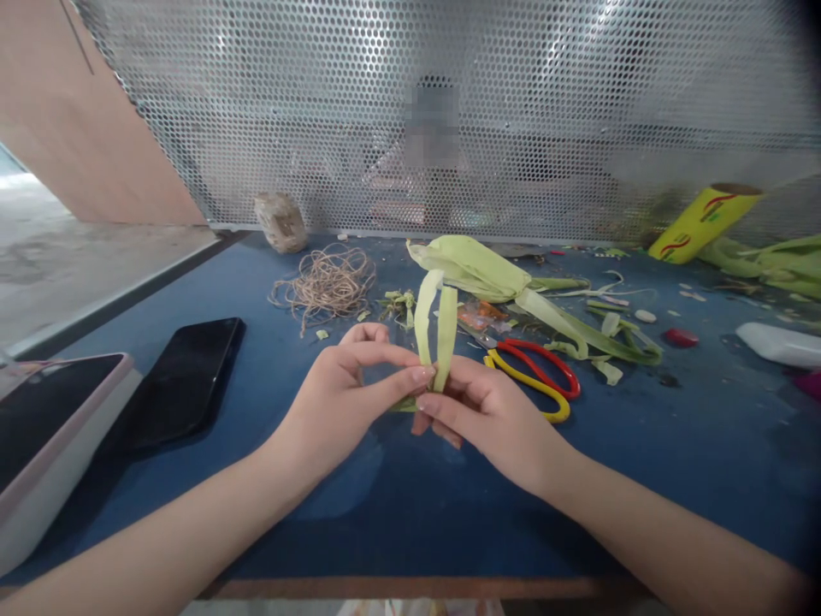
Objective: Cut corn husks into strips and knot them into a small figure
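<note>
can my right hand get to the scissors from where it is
Probably yes: the scissors lie on the table just beyond the right hand, nothing between them. But it and the left hand are pinching a leaf strip, so it would need to let go first.

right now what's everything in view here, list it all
leaf strips: two, pale green, pinched between both hands
scissors: one, red and yellow, right of hands
twine: one bundle, tan, back left
phone: one, black, left
cased device: one, pale case, far left
husk leaves: pile, green, behind scissors
roll: one, yellow, back right
bottle: one, white, right edge
cap: one, red, right
table: one, blue, underneath
mesh screen: one, silver, behind table
left hand: one, bare, pinching strips
right hand: one, bare, holding strips' base
</note>
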Tool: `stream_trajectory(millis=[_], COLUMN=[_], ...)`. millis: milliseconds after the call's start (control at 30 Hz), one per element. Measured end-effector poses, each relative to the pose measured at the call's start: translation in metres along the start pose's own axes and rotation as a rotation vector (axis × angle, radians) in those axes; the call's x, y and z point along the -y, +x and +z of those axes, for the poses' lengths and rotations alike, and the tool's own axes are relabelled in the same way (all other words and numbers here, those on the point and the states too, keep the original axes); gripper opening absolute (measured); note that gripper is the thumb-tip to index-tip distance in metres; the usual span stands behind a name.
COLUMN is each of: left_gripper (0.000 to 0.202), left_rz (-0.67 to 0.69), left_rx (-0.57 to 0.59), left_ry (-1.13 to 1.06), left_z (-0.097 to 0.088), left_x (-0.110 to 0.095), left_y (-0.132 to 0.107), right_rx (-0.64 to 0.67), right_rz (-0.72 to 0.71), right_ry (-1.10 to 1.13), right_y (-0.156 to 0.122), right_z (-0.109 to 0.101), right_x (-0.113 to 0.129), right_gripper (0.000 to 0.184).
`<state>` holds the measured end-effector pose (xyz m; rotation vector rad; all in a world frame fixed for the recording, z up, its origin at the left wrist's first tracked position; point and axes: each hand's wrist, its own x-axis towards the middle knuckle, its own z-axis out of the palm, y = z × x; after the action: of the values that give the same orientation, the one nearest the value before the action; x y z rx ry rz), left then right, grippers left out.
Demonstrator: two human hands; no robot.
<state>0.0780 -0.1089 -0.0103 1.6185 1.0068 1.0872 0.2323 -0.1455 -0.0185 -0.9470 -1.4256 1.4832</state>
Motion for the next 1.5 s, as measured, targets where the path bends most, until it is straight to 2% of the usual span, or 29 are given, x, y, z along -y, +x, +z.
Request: stream_trajectory(millis=[133,267,333,433,700,800,867,1000,1133,1233,1333,1500], left_gripper=[0.008,0.022,0.022,0.019,0.045,0.065,0.071,0.046,0.029,0.020,0.015,0.009], left_rz=[0.143,0.423,0.554,0.648,0.570,0.636,0.687,0.657,0.676,0.733,0.696,0.606], left_rx=[-0.002,-0.058,-0.039,-0.024,-0.084,-0.102,-0.122,-0.174,-0.165,-0.191,-0.185,-0.161], left_ry=[0.156,0.527,0.718,0.874,0.837,0.868,0.929,0.973,0.952,0.987,0.991,0.918], left_z=[-0.005,-0.010,-0.010,-0.007,-0.002,-0.005,-0.007,-0.011,-0.010,-0.007,-0.004,-0.003], left_x=[-0.005,-0.009,-0.008,-0.005,-0.005,0.000,0.005,0.009,0.002,-0.007,-0.013,-0.016], left_y=[-0.001,-0.002,-0.004,-0.005,-0.009,-0.013,-0.016,-0.022,-0.024,-0.023,-0.022,-0.020], right_rx=[-0.030,-0.142,-0.162,-0.165,-0.288,-0.371,-0.433,-0.478,-0.375,-0.373,-0.407,-0.409], right_rz=[0.030,0.021,-0.007,-0.044,-0.102,-0.155,-0.235,-0.391,-0.342,-0.332,-0.352,-0.238], right_ry=[0.044,0.200,0.267,0.250,0.029,-0.139,-0.309,-0.537,-0.595,-0.576,-0.514,-0.369], right_y=[0.002,0.007,0.009,0.009,0.005,0.002,-0.001,-0.004,-0.004,-0.002,-0.002,-0.002], right_z=[0.001,-0.006,-0.010,-0.012,-0.001,0.002,0.003,0.001,-0.001,-0.001,-0.002,-0.007], right_x=[-0.002,-0.009,-0.010,-0.008,-0.005,-0.005,-0.004,-0.003,-0.003,-0.004,-0.005,-0.002], right_gripper=[0.007,0.019,0.022,0.020,0.021,0.017,0.013,0.009,0.009,0.007,0.007,0.008])
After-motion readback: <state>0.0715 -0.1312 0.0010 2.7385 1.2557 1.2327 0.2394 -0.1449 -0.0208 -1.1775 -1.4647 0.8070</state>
